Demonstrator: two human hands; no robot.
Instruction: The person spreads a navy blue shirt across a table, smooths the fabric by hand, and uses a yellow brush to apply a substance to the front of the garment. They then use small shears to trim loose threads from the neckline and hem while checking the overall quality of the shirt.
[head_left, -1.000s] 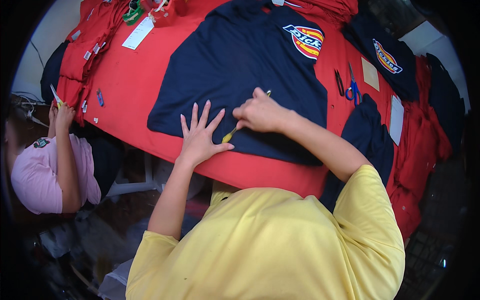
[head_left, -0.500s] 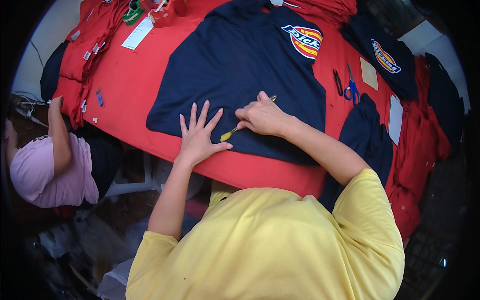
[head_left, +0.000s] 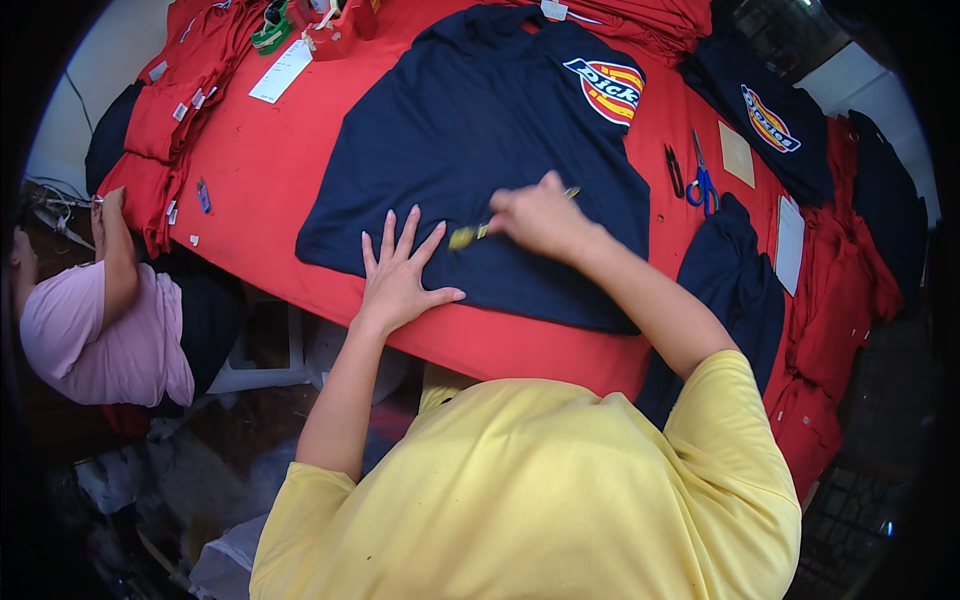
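Observation:
A dark navy garment [head_left: 430,140] with a red, yellow and white logo patch lies spread over the red-covered table [head_left: 255,205]. On its near left part my left hand [head_left: 392,280] rests flat, fingers spread wide, pressing the cloth. My right hand [head_left: 545,218] is closed round a small yellow brush [head_left: 463,237], slightly blurred. The brush's yellow head points left, just right of my left fingertips. Its far end sticks out beyond my knuckles. Whether the head touches the fabric I cannot tell.
Blue-handled scissors [head_left: 703,185], dark thread snips [head_left: 674,170] and a beige card [head_left: 737,153] lie to the right. Folded red garments [head_left: 165,120] line the left edge, beside a seated person in pink [head_left: 105,335]. A red container [head_left: 340,35] stands at the back.
My right hand has moved up and to the right, lifting the brush head away from the garment's near edge. My left hand stays in place.

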